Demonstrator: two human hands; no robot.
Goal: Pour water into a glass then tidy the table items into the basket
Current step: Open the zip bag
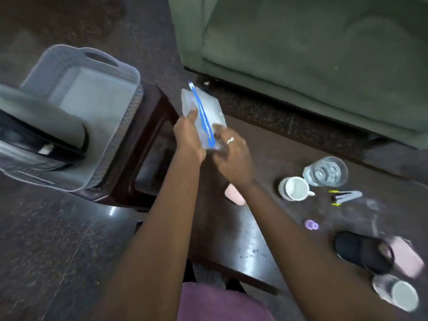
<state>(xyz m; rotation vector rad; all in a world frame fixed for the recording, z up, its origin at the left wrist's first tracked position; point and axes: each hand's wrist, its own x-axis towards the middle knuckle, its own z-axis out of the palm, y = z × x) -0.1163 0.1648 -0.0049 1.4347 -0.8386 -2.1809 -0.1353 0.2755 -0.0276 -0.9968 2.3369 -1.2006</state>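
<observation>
A clear zip bag [209, 105] with a blue seal strip is held in the air by both hands, above the left end of the worktop [231, 237] and near the basket [135, 89]. Its left edge is pinched by the left hand [188, 135], and its lower end is gripped by the right hand [231, 156], on which a ring is worn. The bag is judged to be light, limp, rather slippery film and not fragile. Whether anything is inside cannot be told. The firmest hold is probably offered by the stiffer seal strip, since the thin walls may slide or crumple under the fingers.

One grey plastic basket is seen, set on a dark wooden stool [148, 126] to the left. A grey and black object in it is too blurred to name. On the worktop are counted:

- one glass [325, 171] filled with water
- one white mug [294, 188] just beside the glass
- one small grey and yellow tool [345, 196]
- one small purple item [311, 224]
- one pink object [234, 195] partly hidden under the right forearm
- one black slipper-like thing [363, 251]

The blurred things at the right edge are left uncounted. One green sofa [312, 54] stands behind.
</observation>
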